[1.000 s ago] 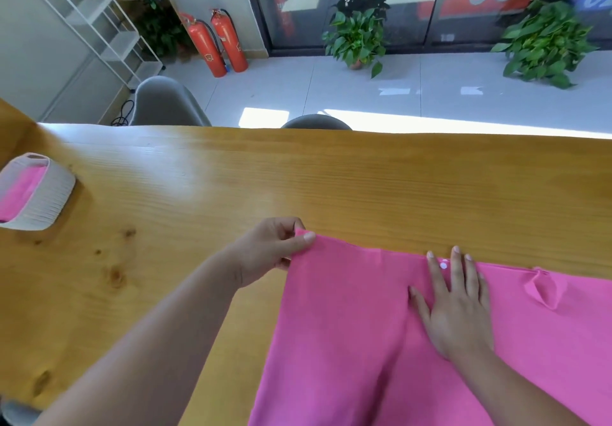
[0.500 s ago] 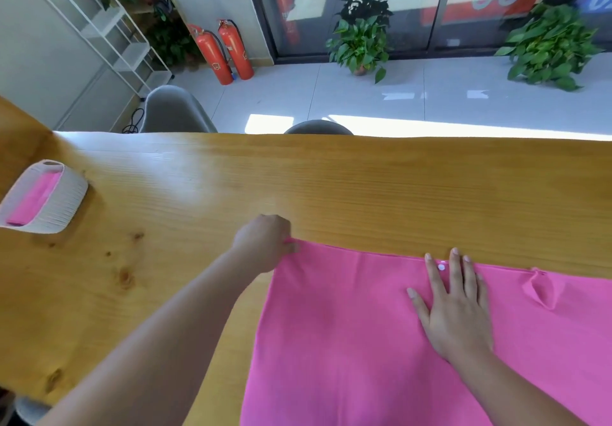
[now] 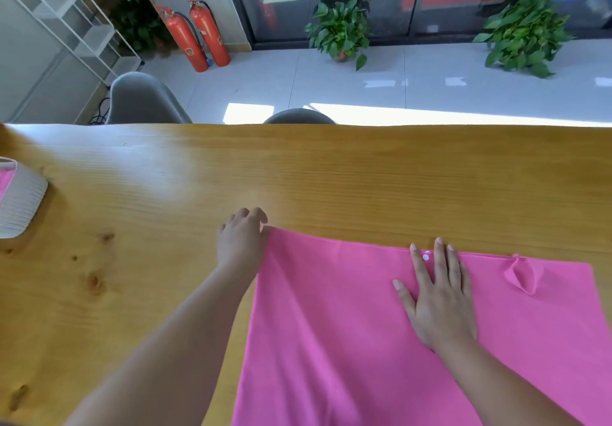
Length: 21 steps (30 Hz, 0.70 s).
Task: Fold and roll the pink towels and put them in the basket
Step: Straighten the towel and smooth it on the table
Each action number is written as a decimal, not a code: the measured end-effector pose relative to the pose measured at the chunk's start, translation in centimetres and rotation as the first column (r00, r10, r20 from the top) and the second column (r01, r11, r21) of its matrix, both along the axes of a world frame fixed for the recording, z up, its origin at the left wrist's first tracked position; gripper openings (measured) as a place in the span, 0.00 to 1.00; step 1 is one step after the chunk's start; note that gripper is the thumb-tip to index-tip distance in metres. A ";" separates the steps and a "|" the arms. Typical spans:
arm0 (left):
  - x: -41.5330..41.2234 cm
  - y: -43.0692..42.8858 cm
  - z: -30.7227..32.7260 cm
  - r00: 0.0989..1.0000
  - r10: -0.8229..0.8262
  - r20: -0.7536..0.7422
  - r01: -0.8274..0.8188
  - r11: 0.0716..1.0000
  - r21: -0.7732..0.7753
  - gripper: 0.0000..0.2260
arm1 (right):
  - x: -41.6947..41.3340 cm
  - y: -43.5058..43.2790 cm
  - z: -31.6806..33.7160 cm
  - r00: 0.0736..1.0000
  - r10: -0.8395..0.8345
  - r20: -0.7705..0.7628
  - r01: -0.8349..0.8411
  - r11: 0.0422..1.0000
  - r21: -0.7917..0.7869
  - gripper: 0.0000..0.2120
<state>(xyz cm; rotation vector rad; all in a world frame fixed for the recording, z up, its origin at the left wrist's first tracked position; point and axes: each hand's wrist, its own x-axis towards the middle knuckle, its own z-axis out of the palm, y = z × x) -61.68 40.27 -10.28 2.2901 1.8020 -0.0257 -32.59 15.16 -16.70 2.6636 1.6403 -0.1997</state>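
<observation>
A pink towel lies spread flat on the wooden table, reaching to the near edge of the view. My left hand sits at the towel's far left corner with curled fingers and grips that corner. My right hand presses flat on the towel near its far edge, fingers straight and spread. A small hanging loop stands up from the cloth to the right of that hand. The white ribbed basket is at the table's left edge, partly cut off, with pink cloth inside.
Two grey chairs stand behind the table's far edge. Beyond them are red fire extinguishers, a white shelf unit and potted plants on a tiled floor.
My left hand has pulled the towel's far left corner a little outward, flattening the cloth. The right hand stays pressed in place. The view has shifted right, so the basket is now partly cut off.
</observation>
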 end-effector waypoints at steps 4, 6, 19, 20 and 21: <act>1.5 -6.2 -4.2 0.975 -0.204 0.084 0.195 0.975 0.111 0.25 | 0.0 0.1 -0.1 1.000 -0.016 0.003 0.016 1.000 -0.013 0.40; 1.5 -9.5 -6.3 0.918 -0.391 0.067 0.387 0.920 0.064 0.31 | 0.0 0.1 -0.3 1.000 -0.026 0.007 0.026 0.999 -0.021 0.40; 5.3 -9.7 -8.0 0.924 -0.376 -0.064 0.376 0.926 -0.022 0.35 | 1.9 4.0 0.0 0.996 -0.088 0.022 0.090 0.993 -0.076 0.39; 6.5 -10.7 -7.8 0.915 -0.401 -0.045 0.400 0.916 -0.023 0.35 | 1.2 4.0 0.3 0.994 -0.103 0.031 0.104 0.993 -0.059 0.39; 7.5 -11.8 -7.8 0.903 -0.428 -0.030 0.427 0.904 -0.026 0.35 | 0.2 3.7 0.5 0.994 -0.102 0.033 0.104 0.994 -0.043 0.38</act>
